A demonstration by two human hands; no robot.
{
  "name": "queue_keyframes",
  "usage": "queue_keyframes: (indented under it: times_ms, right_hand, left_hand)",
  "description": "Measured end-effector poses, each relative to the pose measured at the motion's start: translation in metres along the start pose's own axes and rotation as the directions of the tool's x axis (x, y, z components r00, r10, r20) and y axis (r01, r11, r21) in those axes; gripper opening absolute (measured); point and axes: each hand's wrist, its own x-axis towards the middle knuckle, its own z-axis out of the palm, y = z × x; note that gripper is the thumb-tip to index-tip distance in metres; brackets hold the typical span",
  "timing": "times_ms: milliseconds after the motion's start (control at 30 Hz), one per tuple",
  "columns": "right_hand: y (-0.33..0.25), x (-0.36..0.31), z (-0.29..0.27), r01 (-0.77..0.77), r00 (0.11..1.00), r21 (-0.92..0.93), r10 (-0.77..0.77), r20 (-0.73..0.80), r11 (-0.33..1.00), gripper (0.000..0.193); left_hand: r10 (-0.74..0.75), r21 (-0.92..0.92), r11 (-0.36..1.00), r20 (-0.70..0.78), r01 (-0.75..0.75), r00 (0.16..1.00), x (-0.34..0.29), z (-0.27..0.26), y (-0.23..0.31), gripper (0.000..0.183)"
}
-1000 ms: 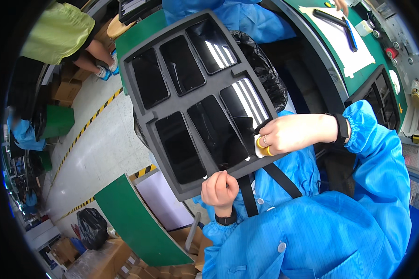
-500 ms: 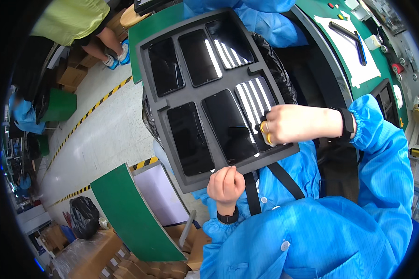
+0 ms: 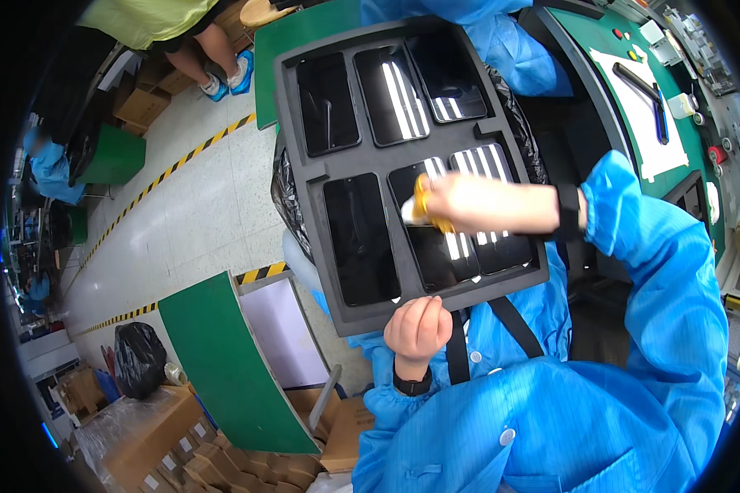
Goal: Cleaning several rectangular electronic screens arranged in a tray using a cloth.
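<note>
A dark grey foam tray (image 3: 460, 140) lies in front of me with several black, glossy phone-like screens in its recesses, in two rows. My left hand (image 3: 418, 329) is closed on the tray's near rim, fingers curled over the edge. Over the middle screen (image 3: 444, 255) of the near row is my right hand (image 3: 456, 201), its fingers pinched together. Yellow coverings, seemingly finger cots (image 3: 426, 204), show at its fingertips, beside a small white bit blurred by motion. Whether the fingertips touch the glass is unclear. Left of them sits another near-row screen (image 3: 359, 238); ceiling lights reflect in several screens.
Black plastic bagging (image 3: 286, 197) bulges beside the tray. A green board (image 3: 230, 361) and cardboard boxes (image 3: 156, 435) stand at lower left. On the right, a green bench (image 3: 580, 29) bears white paper and tools. Other people are at the far side and upper left.
My right hand has moved left, from the right near-row screen to the middle one. My left hand keeps its hold on the rim. The whole view has shifted slightly.
</note>
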Motion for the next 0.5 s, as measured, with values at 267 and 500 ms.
queue_keyframes:
  times_ms: [267,500]
  right_hand:
    - [-0.027,-0.011,0.001,0.227,0.972,0.043,-0.229,0.052,0.973,0.009]
    - [-0.034,0.006,0.008,0.247,0.953,0.216,-0.277,0.125,0.945,0.009]
  left_hand:
    - [-0.021,-0.076,0.997,-0.024,0.019,1.0,-0.004,-0.005,0.002,0.016]
    - [-0.208,0.284,0.923,-0.2,0.26,0.957,-0.056,-0.054,-0.027,0.012]
